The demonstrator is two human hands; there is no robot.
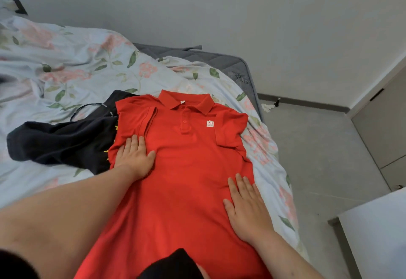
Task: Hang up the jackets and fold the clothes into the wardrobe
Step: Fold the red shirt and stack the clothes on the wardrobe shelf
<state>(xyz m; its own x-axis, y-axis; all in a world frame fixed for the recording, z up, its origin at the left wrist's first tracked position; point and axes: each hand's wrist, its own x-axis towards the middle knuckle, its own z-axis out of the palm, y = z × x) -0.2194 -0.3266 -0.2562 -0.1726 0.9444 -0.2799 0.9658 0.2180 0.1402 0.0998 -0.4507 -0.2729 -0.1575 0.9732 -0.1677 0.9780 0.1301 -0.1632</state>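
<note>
Pressing the polo, spread front-up on the bed, with left hand and right hand, both flat, well apart, gripping nothing. Sleeves turned in; body not yet folded. Partly under it, a crumpled black garment, unfolded. Probably early: nothing stowed.

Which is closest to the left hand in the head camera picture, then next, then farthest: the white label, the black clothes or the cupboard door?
1. Black clothes: right beside the left hand, on its left side.
2. White label: on the chest of the red shirt, up and to the right.
3. Cupboard door: far right, across the floor past the bed.
</note>
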